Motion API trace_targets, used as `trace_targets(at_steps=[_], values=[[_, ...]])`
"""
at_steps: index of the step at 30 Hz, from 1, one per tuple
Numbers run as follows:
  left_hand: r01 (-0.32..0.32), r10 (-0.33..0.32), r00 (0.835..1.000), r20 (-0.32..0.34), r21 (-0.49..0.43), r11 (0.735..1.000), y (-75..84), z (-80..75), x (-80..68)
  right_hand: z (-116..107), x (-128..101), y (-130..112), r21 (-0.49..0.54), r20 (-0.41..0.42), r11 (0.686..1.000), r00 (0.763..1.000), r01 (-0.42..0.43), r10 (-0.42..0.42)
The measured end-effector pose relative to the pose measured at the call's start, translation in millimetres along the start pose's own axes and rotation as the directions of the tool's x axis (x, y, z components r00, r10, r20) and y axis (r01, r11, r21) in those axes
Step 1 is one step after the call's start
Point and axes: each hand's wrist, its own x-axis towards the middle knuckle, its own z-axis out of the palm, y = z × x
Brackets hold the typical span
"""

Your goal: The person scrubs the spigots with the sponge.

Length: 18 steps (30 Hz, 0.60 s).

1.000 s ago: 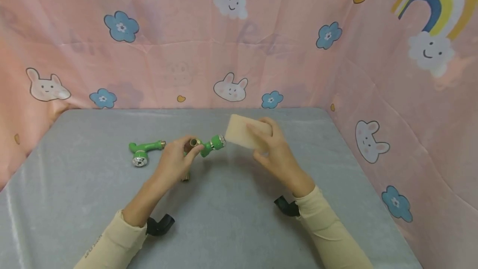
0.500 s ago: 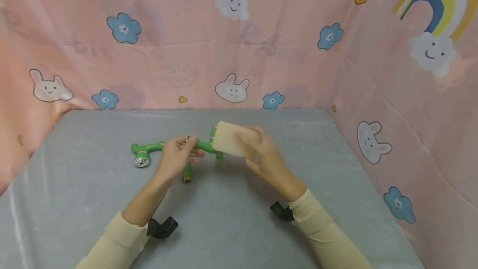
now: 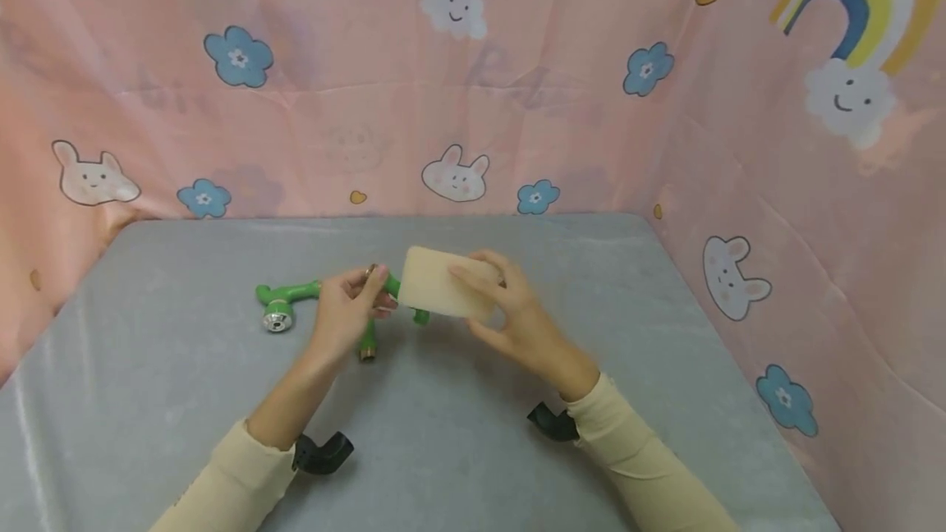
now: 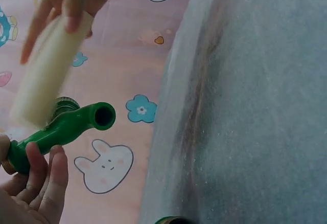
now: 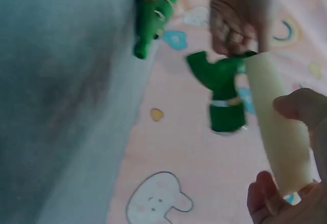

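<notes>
Both arms reach forward and lean in toward each other, in pale yellow sleeves. The left hand (image 3: 346,312) has its fingers curled shut in a tight grip. The right hand (image 3: 510,318) is raised, with fingers on top and thumb below, pinching. The two hands are close together.

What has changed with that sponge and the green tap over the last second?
The right hand has carried the cream sponge leftward, from beside the held green tap until it covers the tap's end. The left hand grips that tap as before. The second green tap stayed lying on the grey table.
</notes>
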Motion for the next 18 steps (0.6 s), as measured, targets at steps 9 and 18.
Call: trace_targets(at_steps=[9, 18], values=[[0.009, -0.017, 0.996, 0.084, 0.092, 0.996, -1.7, 4.6, -5.4, -12, -5, 9, -0.093, 0.014, 0.977, 0.981, -0.194, 0.196], [0.08, -0.09, 0.983, 0.161, 0.066, 0.995, -2.1, 5.1, -4.6, -12, 1, 0, 0.006, 0.044, 0.997, 0.996, -0.072, 0.071]])
